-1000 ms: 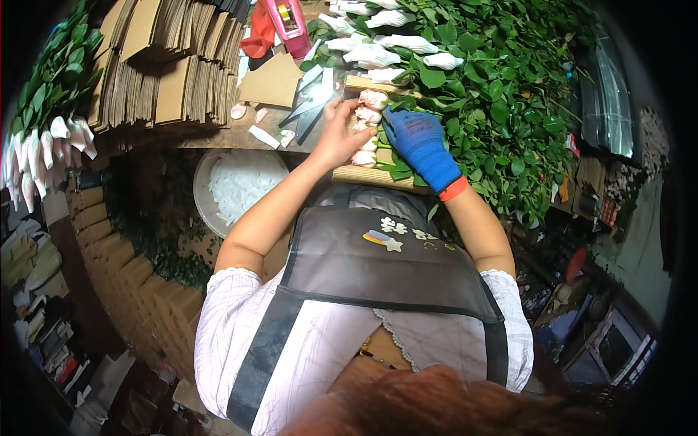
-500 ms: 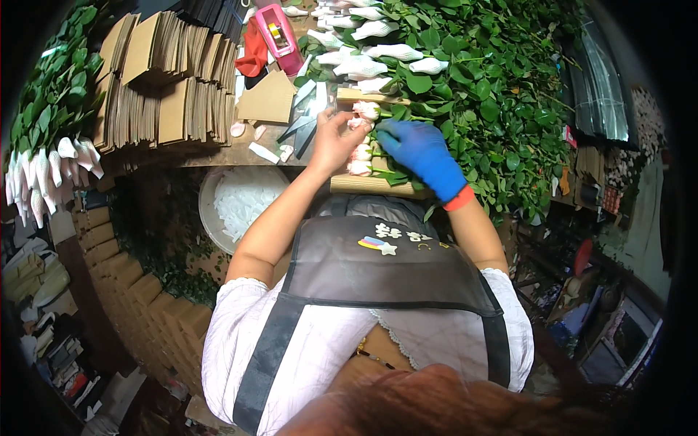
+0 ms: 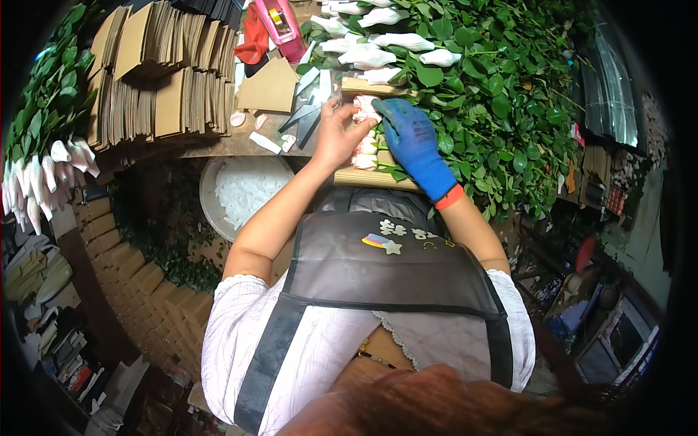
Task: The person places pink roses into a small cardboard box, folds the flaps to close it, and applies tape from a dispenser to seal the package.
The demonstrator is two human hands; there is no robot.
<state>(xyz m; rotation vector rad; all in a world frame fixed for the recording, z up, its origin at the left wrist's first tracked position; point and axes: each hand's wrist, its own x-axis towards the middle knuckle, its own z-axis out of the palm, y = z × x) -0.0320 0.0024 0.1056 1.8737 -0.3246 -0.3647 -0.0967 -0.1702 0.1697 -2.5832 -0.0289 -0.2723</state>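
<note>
A row of pale pink roses (image 3: 364,158) lies on a sheet of corrugated cardboard (image 3: 378,179) at the table's near edge. My bare left hand (image 3: 339,135) closes its thumb and fingers about the rose head (image 3: 366,107) at the far end of the row. From the other side, my right hand (image 3: 414,135), in a blue glove with an orange cuff, is closed at that rose's base; its fingertips partly hide the bloom. Rose stems run right beneath the glove. Beyond the hands lie several roses in white mesh sleeves (image 3: 367,55).
Leafy rose stems (image 3: 502,94) cover the table's right side. Dark scissors (image 3: 307,122), a pink tape dispenser (image 3: 282,29) and a cardboard piece (image 3: 267,86) lie left of the hands. Cardboard stacks (image 3: 156,102) stand farther left. A tub of white sleeves (image 3: 247,190) sits below the edge.
My gloved right hand has shifted slightly left and up onto the farthest rose. My left fingers have closed in on the same rose. The view has shifted a little.
</note>
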